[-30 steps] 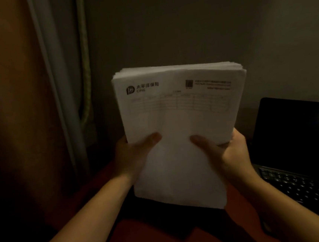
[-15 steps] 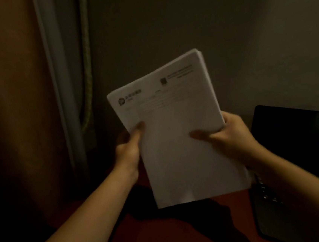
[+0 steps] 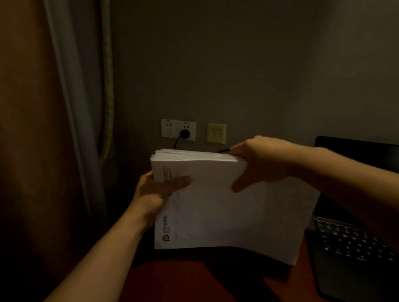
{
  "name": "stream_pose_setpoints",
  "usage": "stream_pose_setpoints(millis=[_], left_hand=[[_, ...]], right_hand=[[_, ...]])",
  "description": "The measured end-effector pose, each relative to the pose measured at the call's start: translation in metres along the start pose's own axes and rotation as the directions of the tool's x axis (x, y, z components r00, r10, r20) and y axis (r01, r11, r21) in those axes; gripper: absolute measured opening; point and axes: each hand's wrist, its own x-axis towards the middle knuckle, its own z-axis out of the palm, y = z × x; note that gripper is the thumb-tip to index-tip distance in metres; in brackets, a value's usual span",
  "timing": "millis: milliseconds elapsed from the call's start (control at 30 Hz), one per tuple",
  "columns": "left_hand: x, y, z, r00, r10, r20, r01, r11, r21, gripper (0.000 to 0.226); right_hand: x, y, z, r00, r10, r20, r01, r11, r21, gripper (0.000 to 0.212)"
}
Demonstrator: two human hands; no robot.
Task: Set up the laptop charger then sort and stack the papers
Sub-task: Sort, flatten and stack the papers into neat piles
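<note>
Turned a quarter since half a second ago, the paper stack (image 3: 224,209) hangs over the red desk (image 3: 183,287), long axis left to right, letterhead end pointing left. The left hand (image 3: 156,192) pinches that short edge, thumb on top. The right hand (image 3: 261,161) clamps the far long edge, thumb down the face. The near long edge faces the desk, probably for tapping square. Far off, a black plug (image 3: 185,134) sits in the wall socket (image 3: 167,128).

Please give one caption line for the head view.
Left hand and right hand hold a paper stack; laptop at right, plug in wall socket.
</note>
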Motion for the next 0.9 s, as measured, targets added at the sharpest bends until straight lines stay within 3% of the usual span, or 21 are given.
stream_pose_setpoints(millis=[100, 167, 233, 300, 367, 433, 467, 567, 633, 700, 800, 900], left_hand=[[0.005, -0.003, -0.001, 1.0, 0.0, -0.017, 0.0, 1.0, 0.0, 0.058], [0.008, -0.005, -0.002, 1.0, 0.0, -0.018, 0.001, 1.0, 0.015, 0.061], [0.009, -0.009, -0.002, 1.0, -0.005, -0.029, 0.006, 1.0, 0.028, 0.071], [0.009, -0.014, -0.002, 0.999, -0.006, -0.048, 0.008, 0.999, 0.032, 0.089], [0.009, -0.019, -0.003, 0.999, -0.003, -0.052, 0.003, 1.0, 0.016, 0.101], [0.006, -0.021, -0.001, 1.0, 0.003, -0.023, -0.002, 0.999, 0.038, 0.096], [0.004, -0.022, 0.002, 1.0, -0.003, -0.015, 0.004, 0.998, 0.064, 0.087], [0.0, -0.024, 0.012, 0.994, -0.011, -0.11, 0.018, 0.998, 0.066, 0.044], [-0.003, -0.023, 0.023, 0.986, 0.022, -0.164, -0.022, 1.0, 0.0, 0.035], [-0.003, -0.022, 0.036, 0.98, 0.072, -0.185, -0.068, 0.997, 0.029, 0.025], [-0.001, -0.027, 0.039, 0.974, 0.12, -0.192, -0.101, 0.989, 0.106, 0.017], [-0.004, -0.042, 0.026, 0.989, 0.037, -0.145, -0.022, 0.994, 0.107, 0.024]], right_hand=[[-0.019, 0.028, -0.007, 0.997, 0.063, -0.035, -0.057, 0.989, 0.133, 0.034], [-0.039, 0.048, 0.002, 0.986, 0.141, -0.09, -0.096, 0.918, 0.385, 0.036], [-0.058, 0.059, 0.025, 0.935, 0.269, -0.231, -0.051, 0.746, 0.664, 0.044], [-0.07, 0.061, 0.057, 0.826, 0.433, -0.362, 0.058, 0.573, 0.818, 0.053], [-0.077, 0.057, 0.094, 0.774, 0.547, -0.319, 0.162, 0.316, 0.935, 0.069], [-0.079, 0.048, 0.13, 0.801, 0.572, -0.177, 0.191, 0.036, 0.981, 0.074], [-0.079, 0.042, 0.145, 0.817, 0.559, -0.14, 0.182, -0.019, 0.983, 0.069], [-0.075, 0.023, 0.165, 0.75, 0.635, -0.184, 0.178, 0.073, 0.981, 0.051], [-0.069, 0.011, 0.161, 0.7, 0.687, -0.193, 0.22, 0.05, 0.974, 0.034], [-0.06, 0.005, 0.154, 0.7, 0.688, -0.194, 0.229, 0.041, 0.973, 0.021], [-0.054, 0.008, 0.151, 0.692, 0.7, -0.177, 0.198, 0.052, 0.979, 0.033], [-0.062, 0.018, 0.167, 0.713, 0.686, -0.146, 0.193, 0.009, 0.981, 0.043]])
